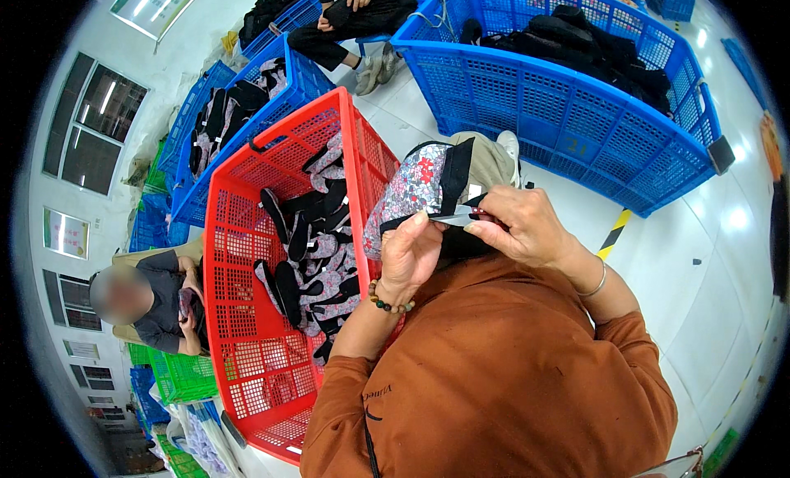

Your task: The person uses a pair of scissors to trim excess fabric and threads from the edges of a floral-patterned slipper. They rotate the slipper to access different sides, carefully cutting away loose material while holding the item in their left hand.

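Note:
A floral fabric piece (418,172) with grey, pink and red print and black edging lies across my lap. My left hand (409,252) pinches its black edge between thumb and fingers. In my right hand (527,223) is a pair of small scissors (453,220), its metal blades pointing left toward my left fingertips, right at the black trim. The handles are mostly covered by my fingers. Whether a thread lies between the blades is too small to tell.
Close on my left stands a red crate (357,149) with several floral and black sewn pieces (317,272). A large blue crate (559,91) with black pieces is ahead. More blue crates (239,141) line the left. One person (164,301) sits at left, another (354,25) ahead.

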Tool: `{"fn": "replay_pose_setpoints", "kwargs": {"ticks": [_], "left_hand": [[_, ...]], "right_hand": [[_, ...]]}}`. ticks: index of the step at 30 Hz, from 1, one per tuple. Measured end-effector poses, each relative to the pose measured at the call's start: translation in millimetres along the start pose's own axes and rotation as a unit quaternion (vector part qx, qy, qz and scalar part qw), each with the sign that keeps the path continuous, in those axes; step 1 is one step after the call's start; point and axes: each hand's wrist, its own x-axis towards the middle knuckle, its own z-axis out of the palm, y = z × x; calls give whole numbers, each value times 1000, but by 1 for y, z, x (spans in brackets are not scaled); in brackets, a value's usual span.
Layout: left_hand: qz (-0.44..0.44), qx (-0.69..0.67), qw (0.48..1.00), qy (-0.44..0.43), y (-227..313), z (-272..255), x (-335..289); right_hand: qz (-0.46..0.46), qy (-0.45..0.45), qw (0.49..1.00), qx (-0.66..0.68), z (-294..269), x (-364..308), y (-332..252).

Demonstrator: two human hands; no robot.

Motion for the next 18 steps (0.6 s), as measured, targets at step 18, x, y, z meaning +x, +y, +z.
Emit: {"fn": "replay_pose_setpoints", "kwargs": {"ticks": [18], "left_hand": [[-19, -9, 999, -48, 2, 3, 0]], "right_hand": [[-37, -27, 999, -12, -4, -2, 9]]}}
